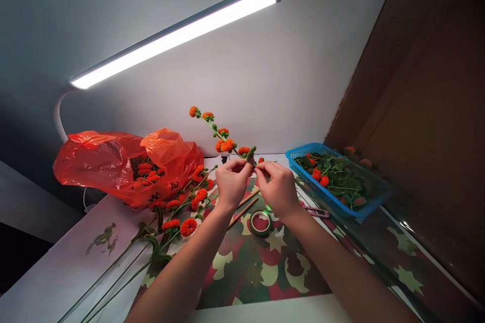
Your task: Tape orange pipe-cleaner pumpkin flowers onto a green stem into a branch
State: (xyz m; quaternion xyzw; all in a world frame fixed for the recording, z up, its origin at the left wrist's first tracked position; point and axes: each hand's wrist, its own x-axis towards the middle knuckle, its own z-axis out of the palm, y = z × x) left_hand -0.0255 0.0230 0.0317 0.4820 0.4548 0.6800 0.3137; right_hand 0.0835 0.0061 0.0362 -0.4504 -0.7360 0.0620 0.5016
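Note:
My left hand (232, 181) and my right hand (278, 187) meet above the table, both pinched on the lower end of a green stem with orange pompom flowers (223, 137). The stem rises up and to the left from my fingers, with several orange blossoms along it. Below my hands lies a roll of green tape (260, 222) on the patterned mat (261, 267). Two thin wooden sticks (244, 207) lie beside the roll.
Several finished orange flower stems (178, 212) lie at the left. Behind them sits a red plastic bag (125, 164) with more orange pieces. A blue basket (333, 179) with green and orange parts stands at the right. A lit lamp bar (178, 35) hangs overhead. Brown cardboard (417, 101) stands at the far right.

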